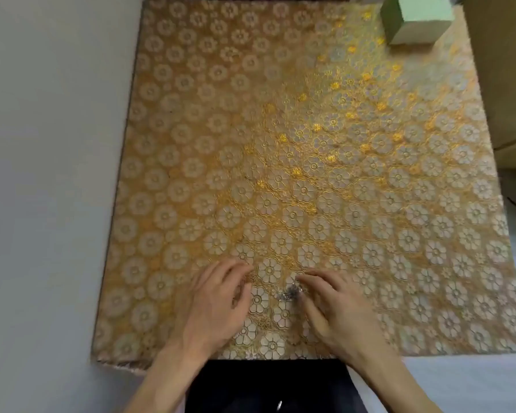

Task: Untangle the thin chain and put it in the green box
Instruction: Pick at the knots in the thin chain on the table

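Fingers (312,275) of the right hand (340,314) bracket the thin chain (289,293), index and thumb either side of the tangled clump, near the front edge of the patterned cloth (280,114). Pinching or just touching, the blur won't say. Left hand (212,305) sits beside it on the cloth, fingers loosely bent, grip unclear; green box (414,22) stands at the cloth's far right corner
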`<state>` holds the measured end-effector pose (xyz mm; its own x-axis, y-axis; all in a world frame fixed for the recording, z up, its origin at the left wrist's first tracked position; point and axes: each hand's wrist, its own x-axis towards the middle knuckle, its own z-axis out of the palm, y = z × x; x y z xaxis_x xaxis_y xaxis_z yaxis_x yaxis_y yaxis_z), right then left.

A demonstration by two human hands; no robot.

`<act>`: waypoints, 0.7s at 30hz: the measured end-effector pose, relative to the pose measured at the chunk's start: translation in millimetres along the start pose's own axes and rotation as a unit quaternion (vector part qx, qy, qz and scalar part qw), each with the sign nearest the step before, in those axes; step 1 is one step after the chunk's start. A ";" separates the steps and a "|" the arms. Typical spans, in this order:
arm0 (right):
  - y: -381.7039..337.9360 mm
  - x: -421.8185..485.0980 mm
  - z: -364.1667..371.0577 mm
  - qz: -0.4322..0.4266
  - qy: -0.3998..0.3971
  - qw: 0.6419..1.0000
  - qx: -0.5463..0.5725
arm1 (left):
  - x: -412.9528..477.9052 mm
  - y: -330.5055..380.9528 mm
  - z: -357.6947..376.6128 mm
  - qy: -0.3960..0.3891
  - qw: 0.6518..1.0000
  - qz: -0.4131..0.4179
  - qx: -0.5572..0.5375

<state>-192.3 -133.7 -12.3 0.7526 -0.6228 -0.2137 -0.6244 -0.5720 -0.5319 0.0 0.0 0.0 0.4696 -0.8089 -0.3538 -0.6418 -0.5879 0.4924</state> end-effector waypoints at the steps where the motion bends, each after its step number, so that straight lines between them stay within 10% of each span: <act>1: 2.8 0.8 8.0 -0.010 0.017 1.000 -0.009 | -1.1 -10.0 12.2 0.024 0.999 0.026 -0.015; 11: 24.4 -9.8 63.8 -0.069 0.212 0.975 -0.014 | -11.3 -53.1 82.7 0.150 0.977 0.139 0.057; 21: 6.8 -30.9 67.3 -0.015 0.233 0.965 0.121 | -27.0 -45.6 79.0 0.179 0.974 0.127 0.049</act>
<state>-205.7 -82.4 -64.5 0.5580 -0.8130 0.1666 -0.4949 -0.4871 -0.7196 -31.3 48.4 -75.7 0.4585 -0.8853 0.0773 -0.8110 -0.3813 0.4437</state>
